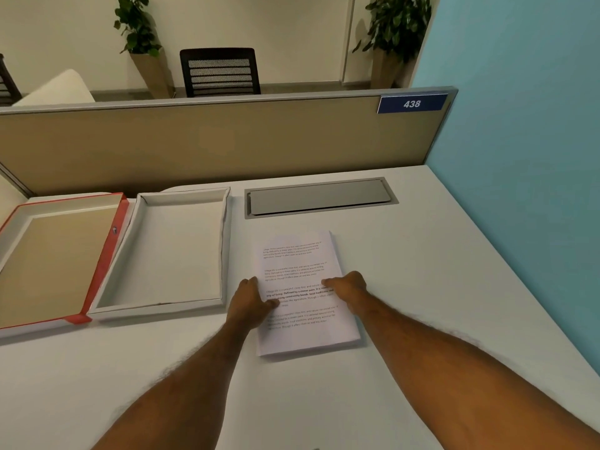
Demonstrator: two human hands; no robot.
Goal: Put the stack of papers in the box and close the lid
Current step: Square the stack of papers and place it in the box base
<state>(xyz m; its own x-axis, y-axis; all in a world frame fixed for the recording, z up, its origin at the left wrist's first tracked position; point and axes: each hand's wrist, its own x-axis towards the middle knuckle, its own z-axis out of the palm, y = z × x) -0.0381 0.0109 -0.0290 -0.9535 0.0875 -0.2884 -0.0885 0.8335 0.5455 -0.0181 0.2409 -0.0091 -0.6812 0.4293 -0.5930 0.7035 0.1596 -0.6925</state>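
Nothing of the task is finished yet, as far as this view shows. The white stack of printed paper sheets (300,293) lies flat on the pale grey desk top (422,271), outside the box, with its long sides running from about 6 o'clock to 12 o'clock. The left hand (250,302) presses against the stack's 9 o'clock edge with the thumb lying over the top sheet; the right hand (349,290) does the same at the 3 o'clock edge, its fingers curled down the side. Both hands are narrowed onto the stack from opposite sides, and I cannot tell whether the sheets have left the desk at all; they look flat.

The shallow white cardboard box tray (224,241) sits at 9 o'clock of the stack, just beside it, open and with nothing in it. Its red-edged lid with a tan inner face (107,254) lies upturned farther out at 9 o'clock, touching or nearly touching the tray's far wall. What is left, by my judgement: lift the stack, carry it over the tray's near wall, lay it inside, then turn the lid over and seat it.

The way from stack to tray is short and unobstructed, with only the raised rim to get past. A grey metal cable hatch (319,197) lies flush at 12 o'clock, the tan partition panel (194,147) stands behind it, and bare desk stretches toward 3 and 6 o'clock
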